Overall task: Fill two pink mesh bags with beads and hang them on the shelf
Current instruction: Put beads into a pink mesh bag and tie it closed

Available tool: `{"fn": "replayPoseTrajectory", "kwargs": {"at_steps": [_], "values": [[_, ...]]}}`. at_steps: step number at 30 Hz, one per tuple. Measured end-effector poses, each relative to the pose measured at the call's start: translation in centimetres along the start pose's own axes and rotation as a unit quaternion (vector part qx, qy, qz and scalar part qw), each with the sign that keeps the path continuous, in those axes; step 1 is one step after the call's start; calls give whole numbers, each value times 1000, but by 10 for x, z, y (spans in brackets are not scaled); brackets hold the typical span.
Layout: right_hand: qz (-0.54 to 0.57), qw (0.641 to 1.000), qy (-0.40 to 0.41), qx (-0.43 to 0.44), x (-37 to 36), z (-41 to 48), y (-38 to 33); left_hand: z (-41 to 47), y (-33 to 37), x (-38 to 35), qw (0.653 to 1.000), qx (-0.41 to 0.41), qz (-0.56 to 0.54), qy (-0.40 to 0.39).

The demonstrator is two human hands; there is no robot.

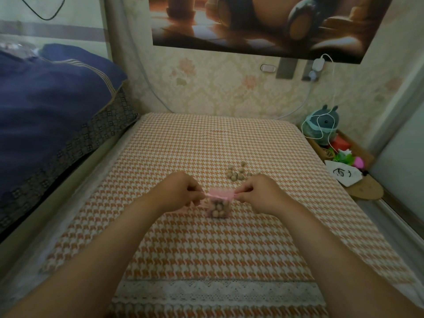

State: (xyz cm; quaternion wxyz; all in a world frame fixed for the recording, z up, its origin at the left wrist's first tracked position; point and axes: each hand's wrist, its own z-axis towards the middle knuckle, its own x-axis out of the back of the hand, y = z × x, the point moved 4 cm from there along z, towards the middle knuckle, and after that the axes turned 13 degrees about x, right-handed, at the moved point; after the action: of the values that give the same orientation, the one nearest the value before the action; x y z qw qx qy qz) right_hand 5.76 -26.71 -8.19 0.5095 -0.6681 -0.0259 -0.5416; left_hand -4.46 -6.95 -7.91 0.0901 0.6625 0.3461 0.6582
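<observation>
Views: I have one, the head camera.
Position: it sits on the person's head, above the near edge of the table (206,138).
Direction: it looks forward and down; the far wall (229,92) fills the top of my picture.
Nearness: close, with both forearms running in from the bottom corners to the left hand (181,191) and right hand (261,193).
Centre: the pink bag (218,206) lies just below the middle.
Lens: wide, and the edges bend.

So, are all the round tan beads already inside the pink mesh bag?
No, a cluster of loose round tan beads lies on the orange-and-white houndstooth cloth beyond the pink mesh bag, outside it.
</observation>
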Motion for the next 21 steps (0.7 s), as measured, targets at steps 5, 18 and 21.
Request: {"fn": "replayPoseTrajectory", "kwargs": {"at_steps": [5,18,21], "values": [[67,997,0,-40,-1,-2,4,-1,-7,2,1000,1,3,-28],[34,994,25,-101,4,-1,17,0,-37,16,995,36,-95,-19],[85,990,31,-105,7,-2,15,-2,-41,18,995,39,-90,-27]]}}
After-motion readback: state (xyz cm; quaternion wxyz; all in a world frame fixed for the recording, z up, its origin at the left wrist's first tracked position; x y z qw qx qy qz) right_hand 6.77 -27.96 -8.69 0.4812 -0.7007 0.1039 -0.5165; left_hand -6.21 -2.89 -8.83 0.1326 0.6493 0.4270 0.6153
